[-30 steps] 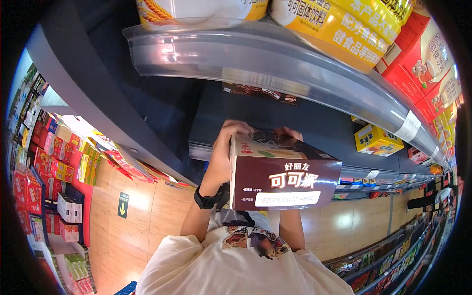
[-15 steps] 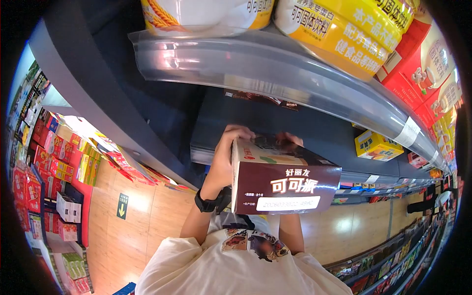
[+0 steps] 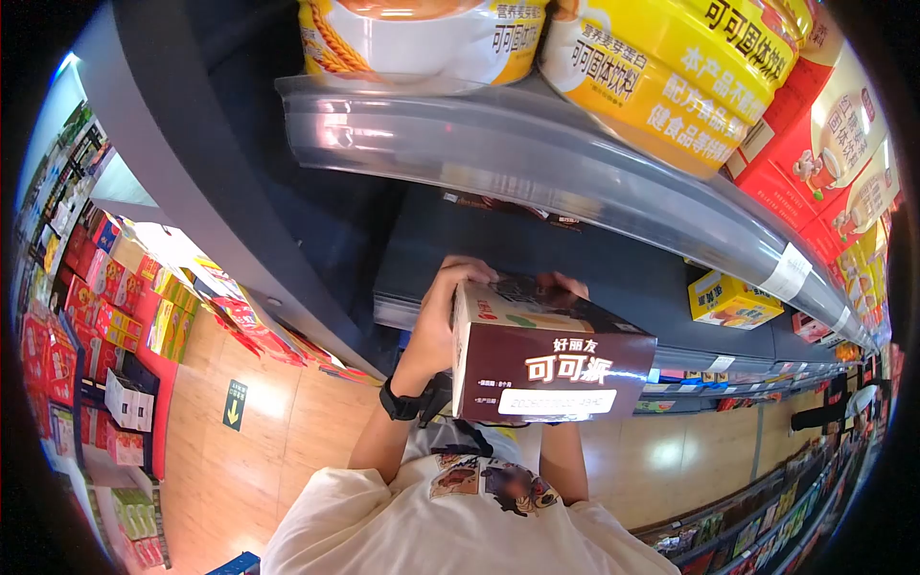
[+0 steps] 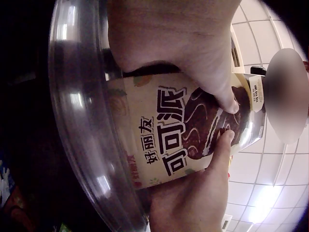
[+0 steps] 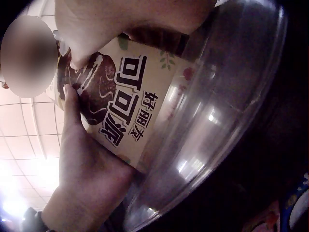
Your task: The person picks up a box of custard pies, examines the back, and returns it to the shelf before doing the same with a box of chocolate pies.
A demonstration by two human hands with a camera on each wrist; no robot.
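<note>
A brown and cream carton of cocoa pies (image 3: pixel 556 374) is held in both hands, close in front of the shelf. My left hand (image 3: pixel 447 307), with a black watch at its wrist, grips the carton's left side. At the far right edge, my right hand (image 3: pixel 571 285) shows only its fingers; the carton hides the rest. In the left wrist view, both thumbs press on the cream face of the carton (image 4: pixel 159 130), over its pie picture. From the right wrist view, the right hand (image 5: pixel 125 21) and left hand (image 5: pixel 91 164) clasp opposite sides.
A clear plastic shelf edge (image 3: pixel 537 177) curves above the hands, carrying yellow-labelled tubs (image 3: pixel 661 86) and red boxes (image 3: pixel 815 144). On the dark shelf (image 3: pixel 613 244) below stands a yellow box (image 3: pixel 736 300). Wooden flooring (image 3: pixel 268 450) and stocked racks lie around; a person stands far right.
The upper shelf and its tubs sit slightly lower in the head view. The carton has dropped a little in view, its printed front appearing shorter. Both hands keep their hold.
</note>
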